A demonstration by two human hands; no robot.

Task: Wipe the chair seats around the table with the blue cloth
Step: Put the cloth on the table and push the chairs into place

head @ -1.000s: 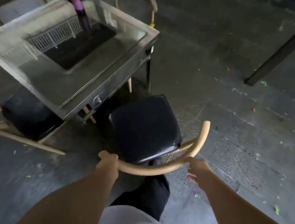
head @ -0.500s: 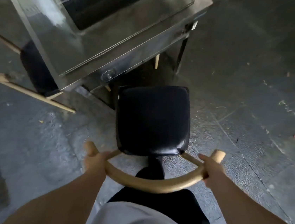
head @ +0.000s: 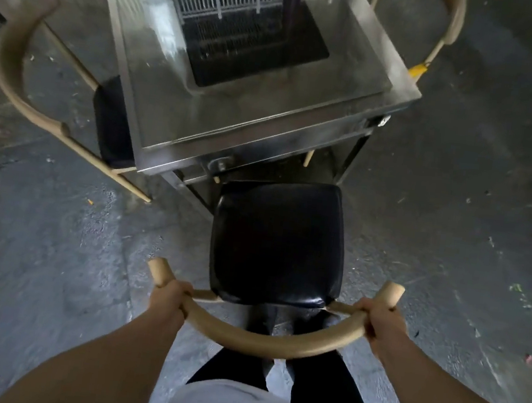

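Concrete floor (head: 52, 260), littered and grey, fills most of the view. Steel table (head: 268, 115) stands straight ahead of me, with a dark recessed grill in its top and a purple bottle (head: 291, 2) standing on it. Three chairs visible around it: one on the left (head: 17, 73) with its black seat tucked partly under the table, one at far right (head: 452, 20) showing only its backrest, and the near chair directly in front of me. Its black seat (head: 278, 242) sits between me and the table, front edge right at the table's edge, square to it. My left hand (head: 169, 299) grips the curved wooden backrest (head: 272, 341) near its left end, fingers wrapped round the rail; my right hand (head: 377, 320) does the same near the right end. Both hands equally close to the seat, which lies just ahead past the rail. Blue cloth: not visible anywhere, neither hand has it. My guess is I'm positioning this chair; wiping needs a hand freed and the cloth fetched first.
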